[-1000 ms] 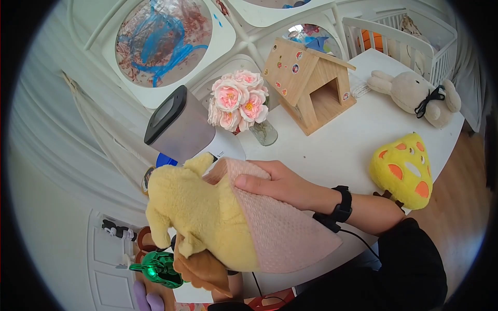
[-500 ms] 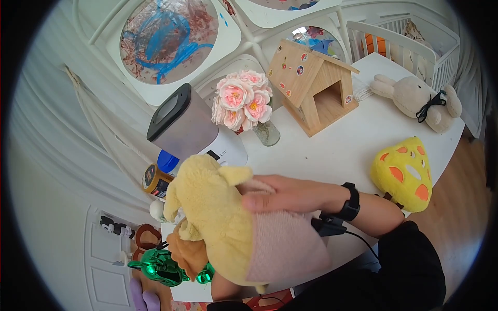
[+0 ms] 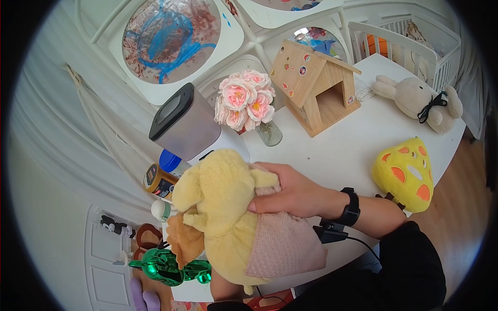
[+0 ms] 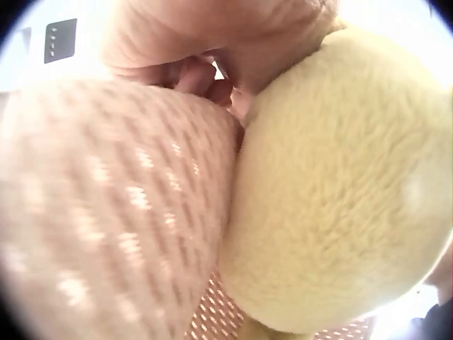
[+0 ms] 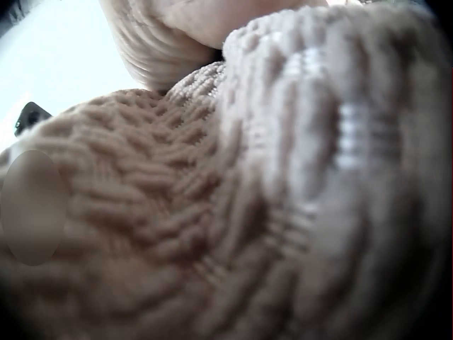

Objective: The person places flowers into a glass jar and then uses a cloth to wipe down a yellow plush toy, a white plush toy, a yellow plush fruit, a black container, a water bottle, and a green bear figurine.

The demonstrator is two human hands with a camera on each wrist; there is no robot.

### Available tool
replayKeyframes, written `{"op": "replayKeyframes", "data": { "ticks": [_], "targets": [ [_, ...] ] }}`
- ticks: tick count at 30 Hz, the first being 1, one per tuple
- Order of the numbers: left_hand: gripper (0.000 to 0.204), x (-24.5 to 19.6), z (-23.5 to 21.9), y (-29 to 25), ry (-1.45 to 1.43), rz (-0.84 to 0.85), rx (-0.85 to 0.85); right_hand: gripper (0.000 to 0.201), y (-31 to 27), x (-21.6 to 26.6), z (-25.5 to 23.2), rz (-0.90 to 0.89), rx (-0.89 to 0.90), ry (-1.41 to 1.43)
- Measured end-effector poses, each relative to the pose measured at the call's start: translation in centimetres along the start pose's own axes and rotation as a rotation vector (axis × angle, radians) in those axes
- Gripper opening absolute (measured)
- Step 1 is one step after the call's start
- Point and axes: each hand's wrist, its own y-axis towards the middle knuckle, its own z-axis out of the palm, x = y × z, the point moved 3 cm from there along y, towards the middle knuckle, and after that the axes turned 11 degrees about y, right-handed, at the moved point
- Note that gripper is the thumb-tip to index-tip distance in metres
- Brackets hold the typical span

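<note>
Now, left hand (image 4: 219,35) with its grip on the big yellow toy (image 3: 223,192), right hand (image 3: 293,192) on its pink cloth (image 3: 290,243).

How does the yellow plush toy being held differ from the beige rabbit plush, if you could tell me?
The yellow plush toy is held by the right hand; the beige rabbit plush lies on the white table, untouched. The yellow plush toy has a pink cloth against it, while the beige rabbit plush wears a black ribbon. Both are soft toys, each mostly one pale colour.
</note>
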Motion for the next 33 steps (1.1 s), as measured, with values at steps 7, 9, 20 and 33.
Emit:
{"op": "replayKeyframes", "data": {
  "ticks": [7, 9, 20, 33],
  "targets": [
    [0.046, 1.3, -2.8, -2.5, 0.024, -0.063, -0.066, 0.053, -1.9, 5.9, -1.4, -0.622, -0.288, -0.335],
    [0.048, 1.5, -4.4, -1.4, -0.198, 0.046, 0.083, 0.05, -2.5, 5.8, -1.2, -0.762, -0.399, -0.531],
    [0.07, -0.1, -1.3, -2.9, 0.138, 0.331, 0.057, 0.047, -2.4, 0.5, 5.3, -0.958, 0.086, -1.15],
    [0.09, 3.0, -1.6, -5.2, -0.308, 0.237, -0.226, 0.054, -0.8, 3.0, -2.1, -0.835, -0.512, -0.921]
  ]
}}
